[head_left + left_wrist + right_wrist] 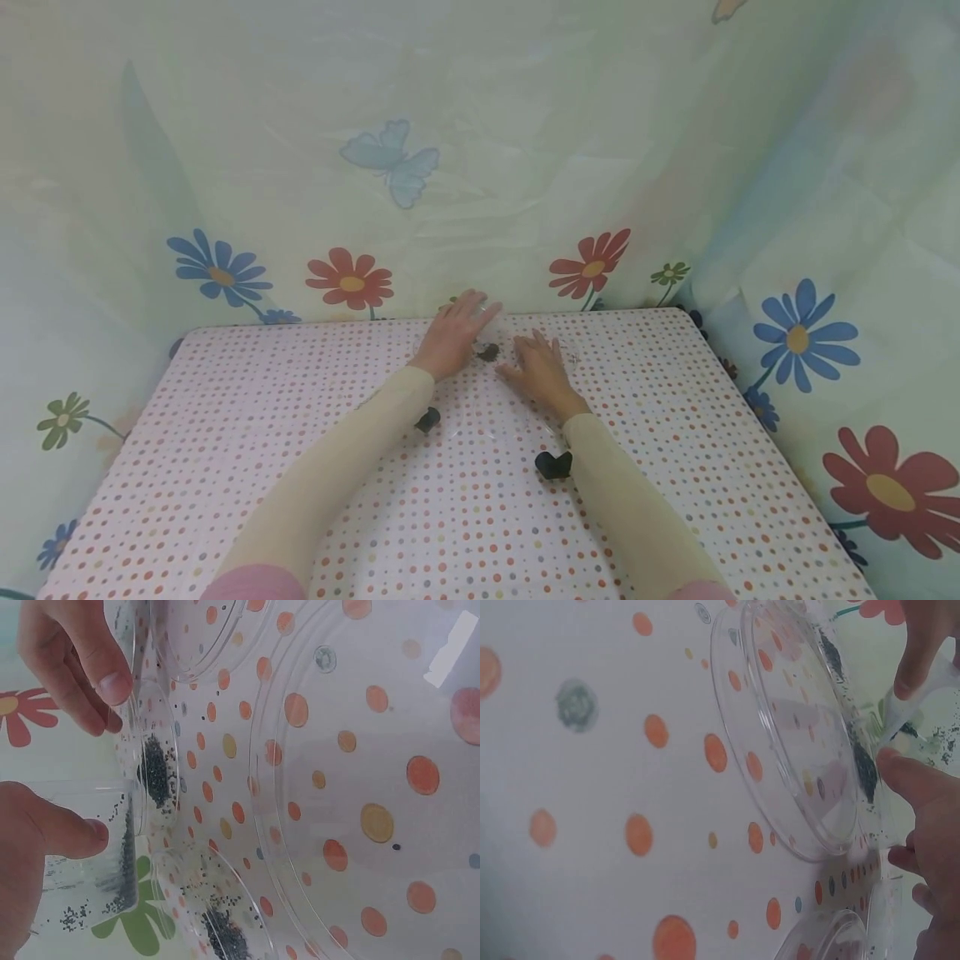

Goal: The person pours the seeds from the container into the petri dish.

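My left hand grips a clear plastic box that is tilted, with small black grains clinging inside; its thumb lies across the box wall. Beneath and beside it, a clear shallow dish holds a heap of black grains. A second clear dish closer to the left hand holds another dark heap. My right hand hovers at the right of the heap, fingers loosely extended; in the right wrist view its thumb is right at the grain dish's edge, close to the box corner.
A large clear round dish lies on the dotted tablecloth, nearer the body. Another clear dish stands to the right. Stray black grains dot the cloth. A flowered curtain hangs behind the table's far edge.
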Available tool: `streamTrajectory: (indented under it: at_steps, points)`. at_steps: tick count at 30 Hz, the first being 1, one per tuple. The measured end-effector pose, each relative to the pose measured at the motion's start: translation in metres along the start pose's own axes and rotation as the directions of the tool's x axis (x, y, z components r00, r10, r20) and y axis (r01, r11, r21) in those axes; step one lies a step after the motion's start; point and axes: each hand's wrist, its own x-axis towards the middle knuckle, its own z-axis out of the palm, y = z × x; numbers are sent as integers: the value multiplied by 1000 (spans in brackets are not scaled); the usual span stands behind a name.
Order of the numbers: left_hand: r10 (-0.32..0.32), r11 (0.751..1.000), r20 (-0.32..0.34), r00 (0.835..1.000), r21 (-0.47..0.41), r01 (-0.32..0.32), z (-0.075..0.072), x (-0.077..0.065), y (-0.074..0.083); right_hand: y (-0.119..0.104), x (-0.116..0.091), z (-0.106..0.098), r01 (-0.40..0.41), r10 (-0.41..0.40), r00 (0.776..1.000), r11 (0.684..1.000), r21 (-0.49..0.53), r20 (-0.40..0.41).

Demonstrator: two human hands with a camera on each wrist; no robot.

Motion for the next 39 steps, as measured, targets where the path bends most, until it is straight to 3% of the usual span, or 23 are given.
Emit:
streamTrajectory:
  at_steps: [6,27,39]
  points:
    - [1,1000,-23,1000,10,-1,2,0,0,3,0,-1,-2,2,1000,1000,3,1]
    - [-14,999,-5,1000,-31,14,-6,2,8,11,-5,-12,-8,8,1000,1000,-13,-9]
    - [7,1000,-27,1000,6,-6,-1,5,9,14,-9,-18,-23,22,999,999,-31,-43]
